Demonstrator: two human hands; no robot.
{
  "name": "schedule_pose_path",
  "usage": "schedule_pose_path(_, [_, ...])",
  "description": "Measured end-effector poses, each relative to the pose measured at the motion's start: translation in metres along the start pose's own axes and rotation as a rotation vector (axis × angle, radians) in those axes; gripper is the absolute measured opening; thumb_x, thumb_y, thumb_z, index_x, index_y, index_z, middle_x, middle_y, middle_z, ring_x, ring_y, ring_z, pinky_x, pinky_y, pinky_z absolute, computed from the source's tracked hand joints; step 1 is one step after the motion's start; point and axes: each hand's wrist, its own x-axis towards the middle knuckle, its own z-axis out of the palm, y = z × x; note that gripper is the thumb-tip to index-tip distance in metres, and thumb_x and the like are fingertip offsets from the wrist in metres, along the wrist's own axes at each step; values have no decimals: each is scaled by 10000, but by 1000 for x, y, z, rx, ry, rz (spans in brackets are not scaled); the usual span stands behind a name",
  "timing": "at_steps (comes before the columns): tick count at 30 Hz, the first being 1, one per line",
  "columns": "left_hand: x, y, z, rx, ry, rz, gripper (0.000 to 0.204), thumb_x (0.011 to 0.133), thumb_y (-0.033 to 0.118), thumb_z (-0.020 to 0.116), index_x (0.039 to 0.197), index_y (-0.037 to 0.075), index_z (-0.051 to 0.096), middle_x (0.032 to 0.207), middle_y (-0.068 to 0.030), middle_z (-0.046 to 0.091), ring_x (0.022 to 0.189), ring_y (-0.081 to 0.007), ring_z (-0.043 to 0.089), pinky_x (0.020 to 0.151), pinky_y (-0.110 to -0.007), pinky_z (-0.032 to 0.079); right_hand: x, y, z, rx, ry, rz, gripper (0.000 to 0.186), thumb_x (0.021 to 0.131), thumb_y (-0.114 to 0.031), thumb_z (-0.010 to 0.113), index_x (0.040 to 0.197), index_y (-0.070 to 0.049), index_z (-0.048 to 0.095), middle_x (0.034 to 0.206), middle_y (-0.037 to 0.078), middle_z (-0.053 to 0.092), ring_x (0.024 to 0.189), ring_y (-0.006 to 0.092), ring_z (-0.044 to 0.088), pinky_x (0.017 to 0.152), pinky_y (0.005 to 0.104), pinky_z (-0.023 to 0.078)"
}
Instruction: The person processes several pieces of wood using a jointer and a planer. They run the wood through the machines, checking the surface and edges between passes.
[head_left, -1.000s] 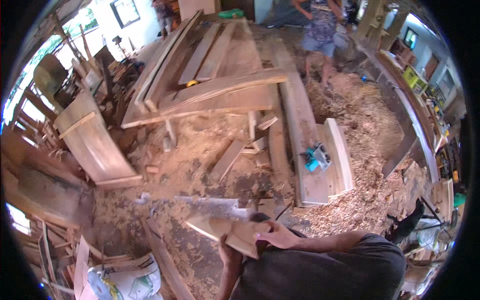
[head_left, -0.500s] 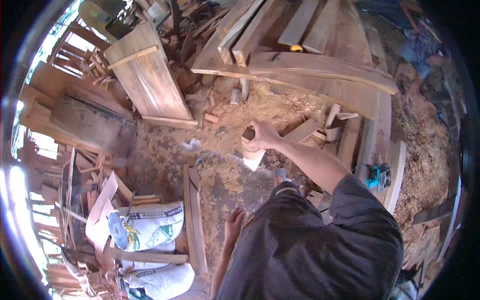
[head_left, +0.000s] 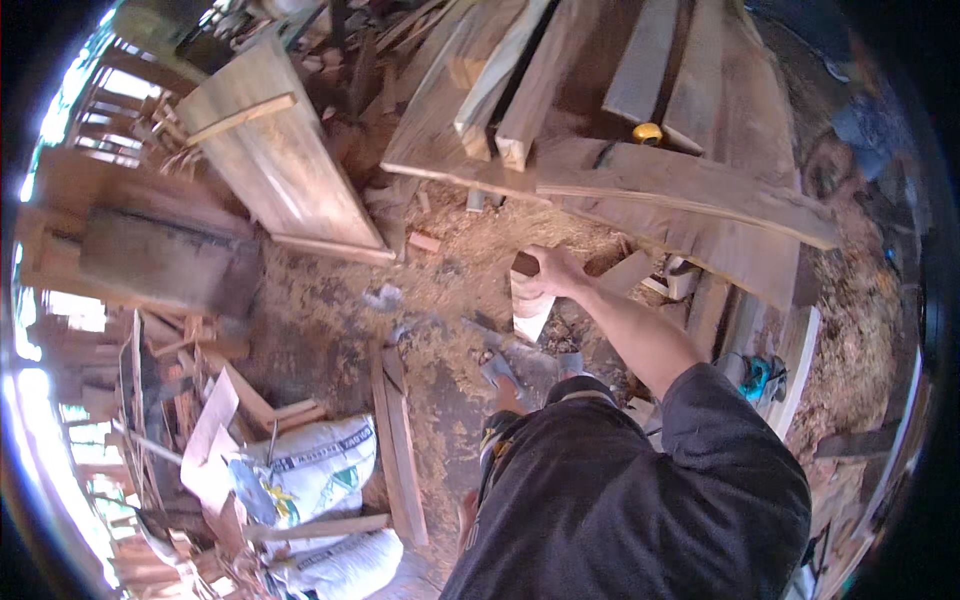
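My right hand (head_left: 562, 273) is closed round the upper part of a short wooden block (head_left: 530, 312). The block has a dark end on top and a pale lower side, and it hangs over the sawdust-strewn floor. Only a sliver of my left hand (head_left: 467, 510) shows, low beside my dark shirt; its fingers are hidden. Below the block are my sandalled feet (head_left: 500, 372).
Ahead is a workbench of thick planks (head_left: 690, 205) with a yellow tape measure (head_left: 647, 132) on it. A wide board (head_left: 290, 150) leans at the far left. White sacks (head_left: 320, 465) lie left beside a long timber (head_left: 402, 450). A teal power tool (head_left: 760, 378) sits at right.
The right hand and block have shifted slightly right in the picture. My left hand has drawn back until mostly hidden by my body, and my left foot has come into view.
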Motion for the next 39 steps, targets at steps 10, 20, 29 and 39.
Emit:
schedule_pose_path(10, [257,320,-5,343,-326,746,452,909,292,698,1277,31,680,958,-145,763,926,-230,730,834,-351,554,-119,-3,6,-254,124,155,694,898,-571,647,1329,-35,550,955,204,706,885,373,724,763,470,599])
schedule_pose_path(20, [149,380,162,1141,-896,1730,1339,656,651,865,1627,49,167,1640,-278,234,1478,-510,277,1226,-520,267,-459,-250,-151,487,1145,507,735,743,-312,871,1337,-15,556,1197,109,642,1089,220,627,943,385,525])
schedule_pose_path(29, [-79,355,293,504,-1602,2164,1051,701,403,805,1571,50,334,1418,-187,465,1361,-379,430,1177,-533,319,-735,-248,16,213,1845,1286,845,852,-417,707,1530,-11,408,1494,168,471,1338,293,486,1101,430,414])
schedule_pose_path(39, [-292,412,377,936,-2064,2607,906,650,283,819,1486,158,493,1336,-142,496,1331,-358,433,1146,-512,301,-714,-93,198,773,1860,1524,725,1007,-452,534,1547,13,400,1569,179,422,1437,293,386,1198,419,306])
